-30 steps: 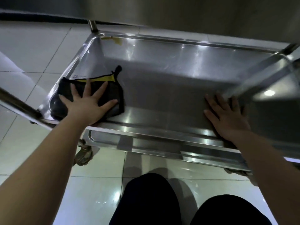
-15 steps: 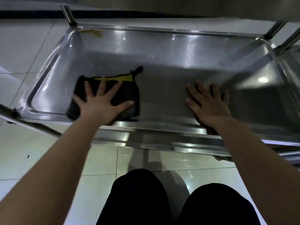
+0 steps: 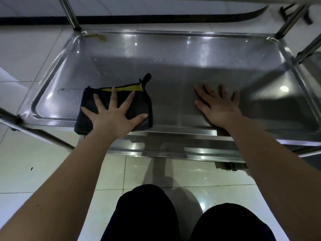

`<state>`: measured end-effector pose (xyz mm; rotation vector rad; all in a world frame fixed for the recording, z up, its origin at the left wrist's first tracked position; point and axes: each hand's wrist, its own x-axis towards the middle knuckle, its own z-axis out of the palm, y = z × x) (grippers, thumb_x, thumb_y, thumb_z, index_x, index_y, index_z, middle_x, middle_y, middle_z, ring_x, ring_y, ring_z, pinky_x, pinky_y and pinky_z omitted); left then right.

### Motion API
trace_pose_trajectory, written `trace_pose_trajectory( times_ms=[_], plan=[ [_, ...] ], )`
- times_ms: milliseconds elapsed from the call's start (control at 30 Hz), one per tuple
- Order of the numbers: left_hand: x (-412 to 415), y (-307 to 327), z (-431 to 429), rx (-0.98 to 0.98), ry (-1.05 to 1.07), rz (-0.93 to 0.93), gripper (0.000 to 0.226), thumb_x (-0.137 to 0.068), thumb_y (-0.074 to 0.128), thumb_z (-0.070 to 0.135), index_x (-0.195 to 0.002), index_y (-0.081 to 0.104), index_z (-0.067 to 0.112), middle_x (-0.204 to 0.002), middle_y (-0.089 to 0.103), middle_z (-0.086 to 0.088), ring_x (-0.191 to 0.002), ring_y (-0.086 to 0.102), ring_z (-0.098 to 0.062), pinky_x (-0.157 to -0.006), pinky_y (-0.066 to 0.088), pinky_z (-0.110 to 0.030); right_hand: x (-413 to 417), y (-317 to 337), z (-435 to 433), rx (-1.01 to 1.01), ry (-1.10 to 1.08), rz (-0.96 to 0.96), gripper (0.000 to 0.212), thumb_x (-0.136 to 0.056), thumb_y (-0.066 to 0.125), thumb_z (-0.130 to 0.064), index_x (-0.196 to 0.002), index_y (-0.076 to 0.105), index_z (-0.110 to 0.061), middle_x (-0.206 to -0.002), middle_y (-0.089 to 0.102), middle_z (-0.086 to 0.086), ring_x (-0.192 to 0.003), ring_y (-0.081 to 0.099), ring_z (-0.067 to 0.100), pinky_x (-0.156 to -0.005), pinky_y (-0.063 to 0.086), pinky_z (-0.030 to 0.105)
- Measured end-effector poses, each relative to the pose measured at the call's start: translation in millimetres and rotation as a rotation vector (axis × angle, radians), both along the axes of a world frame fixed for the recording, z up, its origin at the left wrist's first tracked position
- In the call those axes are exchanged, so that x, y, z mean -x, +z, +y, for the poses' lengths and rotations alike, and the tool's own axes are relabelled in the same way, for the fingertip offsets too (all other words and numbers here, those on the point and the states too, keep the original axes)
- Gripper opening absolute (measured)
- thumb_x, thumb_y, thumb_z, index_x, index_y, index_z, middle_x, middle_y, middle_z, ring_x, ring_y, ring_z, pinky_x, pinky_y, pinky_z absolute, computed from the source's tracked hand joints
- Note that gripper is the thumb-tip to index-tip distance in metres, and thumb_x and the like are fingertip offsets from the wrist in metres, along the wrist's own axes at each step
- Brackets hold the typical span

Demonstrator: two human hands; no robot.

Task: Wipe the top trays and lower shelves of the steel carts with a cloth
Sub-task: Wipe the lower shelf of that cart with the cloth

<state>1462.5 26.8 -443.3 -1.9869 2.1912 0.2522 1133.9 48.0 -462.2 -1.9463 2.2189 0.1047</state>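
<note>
A steel cart's lower shelf (image 3: 173, 54) fills the middle of the head view, a shallow tray with a raised rim. A folded dark cloth (image 3: 90, 108) with a yellow edge lies on the shelf near its front rim, left of centre. My left hand (image 3: 112, 115) presses flat on the cloth with fingers spread. To the right, my right hand (image 3: 218, 106) rests flat on the bare steel, fingers straight.
Upright steel posts (image 3: 71, 13) rise from the shelf's far corners, and a slanted bar (image 3: 40, 134) crosses at the near left. A yellowish smear (image 3: 99, 37) marks the far left corner. A second cart's edge (image 3: 312, 66) sits at the right. My knees (image 3: 144, 214) are over the white tiled floor.
The cloth under my left hand has slid right along the front of the shelf. My right hand has shifted left relative to the shelf. The view has tilted so more of the shelf shows.
</note>
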Motion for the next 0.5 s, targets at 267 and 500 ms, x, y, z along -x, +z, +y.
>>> trace_pose_trajectory(
  times_ms=[267,500],
  plan=[
    [114.5,-1.0,15.6,-0.017,-0.106,0.060,0.092,-0.061,0.009,0.098,-0.141,-0.018,0.060,-0.160,-0.026,0.004,-0.139,-0.024,-0.051,-0.095,-0.014,-0.080,13.2,0.3,4.3,0.024,-0.010,-0.012,0.056,-0.090,0.006,-0.072,-0.144,-0.003,-0.061,-0.159,-0.004,-0.026,-0.149,-0.010,0.027,-0.113,-0.010,0.064],
    [118.7,-3.1,15.8,0.004,-0.174,0.088,0.087,-0.063,0.015,0.097,-0.139,-0.013,0.065,-0.160,-0.022,0.010,-0.143,-0.024,-0.043,-0.098,-0.017,-0.078,13.9,0.7,6.3,0.062,-0.005,-0.056,0.055,-0.092,0.011,-0.070,-0.146,0.002,-0.059,-0.161,0.002,-0.023,-0.150,-0.005,0.026,-0.114,-0.007,0.061]
  ],
)
